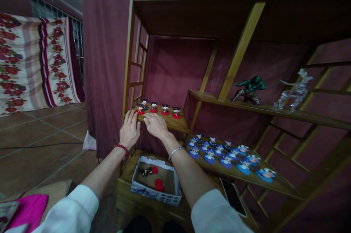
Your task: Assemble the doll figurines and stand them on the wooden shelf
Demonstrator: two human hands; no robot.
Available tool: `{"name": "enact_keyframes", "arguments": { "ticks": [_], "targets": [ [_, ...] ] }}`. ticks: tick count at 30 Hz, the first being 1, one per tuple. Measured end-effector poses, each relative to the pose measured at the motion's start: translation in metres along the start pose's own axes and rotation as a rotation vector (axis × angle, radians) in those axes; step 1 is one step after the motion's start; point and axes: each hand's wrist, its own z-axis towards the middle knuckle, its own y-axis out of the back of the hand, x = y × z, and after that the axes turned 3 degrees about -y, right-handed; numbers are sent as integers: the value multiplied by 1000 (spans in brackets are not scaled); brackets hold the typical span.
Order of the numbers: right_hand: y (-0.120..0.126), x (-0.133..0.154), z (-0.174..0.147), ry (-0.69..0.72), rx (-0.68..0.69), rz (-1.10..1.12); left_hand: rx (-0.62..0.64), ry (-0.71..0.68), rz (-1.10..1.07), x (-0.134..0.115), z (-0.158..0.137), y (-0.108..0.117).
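Note:
Along the small upper-left wooden shelf (175,125) stand several doll figurines (165,109) with black hair, most on red round bases. At its left front corner is a figurine (140,109) on a red base, between my two hands. My left hand (129,130) lies at the shelf's left edge, fingers stretched forward beside that figurine. On the other side, my right hand (155,124) rests over the front edge, its fingers extended toward the red base. Whether the fingertips touch the base is hard to see. Below, an open cardboard box (156,197) holds more red-based figurines (158,184).
Blue-based figurines (226,160) crowd the lower right shelf. Above them, a dark green figure (251,88) and a clear statuette (294,92) stand on another shelf. A flat dark-screened device (233,196) lies low on the right. A dark curtain (106,61) hangs at left.

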Motion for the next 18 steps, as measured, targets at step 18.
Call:
{"name": "enact_keyframes", "arguments": {
  "ticks": [18],
  "targets": [
    [-13,0,-30,109,-179,297,26,-15,-137,-25,-46,-8]
  ]
}}
